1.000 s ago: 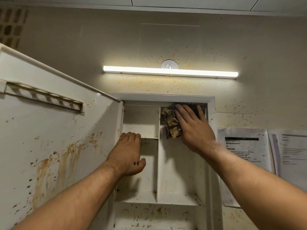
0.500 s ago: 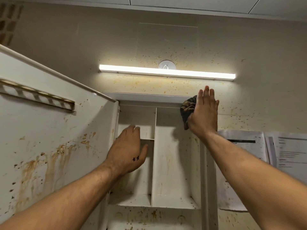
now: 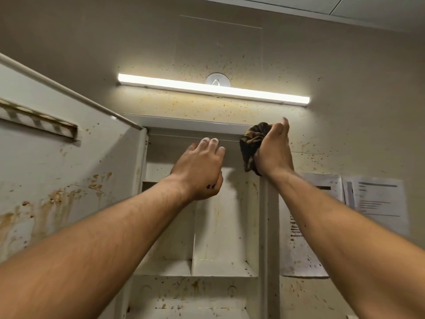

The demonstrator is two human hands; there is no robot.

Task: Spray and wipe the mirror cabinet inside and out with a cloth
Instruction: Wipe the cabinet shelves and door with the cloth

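Left hand (image 3: 199, 171) raised, crumpled cloth (image 3: 251, 146) at cabinet (image 3: 190, 123) corner

1. Both forearms are bare to the lower edge of the view; no sleeve, watch or bracelet shows on either.
2. The left hand (image 3: 199, 169) carries a small dark marking of two stars side by side on its back, near the base of the thumb.
3. The right hand (image 3: 273, 155) is bare, with no ring or glove visible.
4. Fine hair shows along both forearms.
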